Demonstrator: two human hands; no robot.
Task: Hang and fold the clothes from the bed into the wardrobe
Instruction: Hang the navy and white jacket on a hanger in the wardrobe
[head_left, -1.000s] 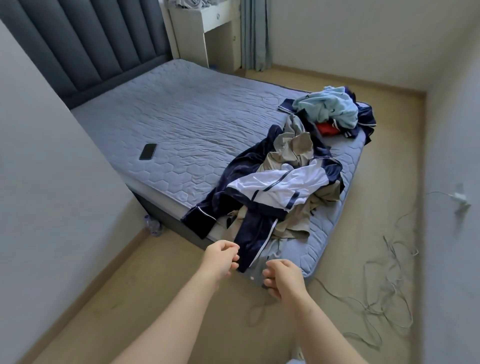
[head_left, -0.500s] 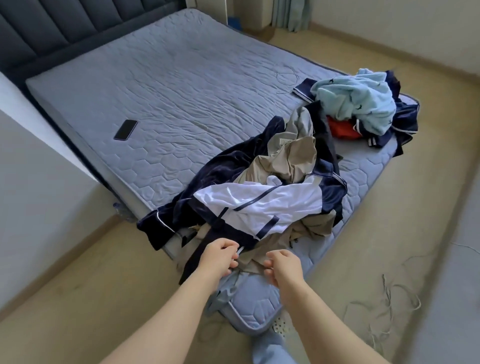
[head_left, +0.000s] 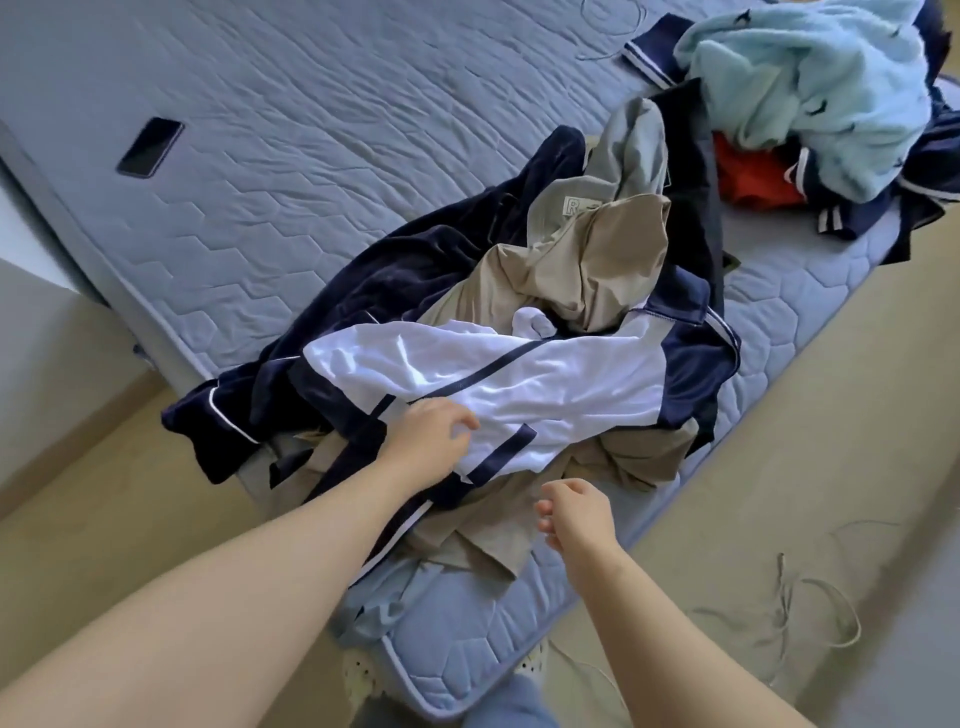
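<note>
Now that the bed (head_left: 363, 156) has been reached, the white jacket (head_left: 519, 384) is clutched by the left hand (head_left: 431, 441), fingers curled. The right hand (head_left: 576, 512) is held loosely curled and empty; pickup is judged begun.

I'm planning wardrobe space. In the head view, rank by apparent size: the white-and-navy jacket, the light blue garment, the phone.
1. White-and-navy jacket, though it lies nearer the camera.
2. Light blue garment, bunched up, true size unsure.
3. Phone, clearly smallest.
</note>
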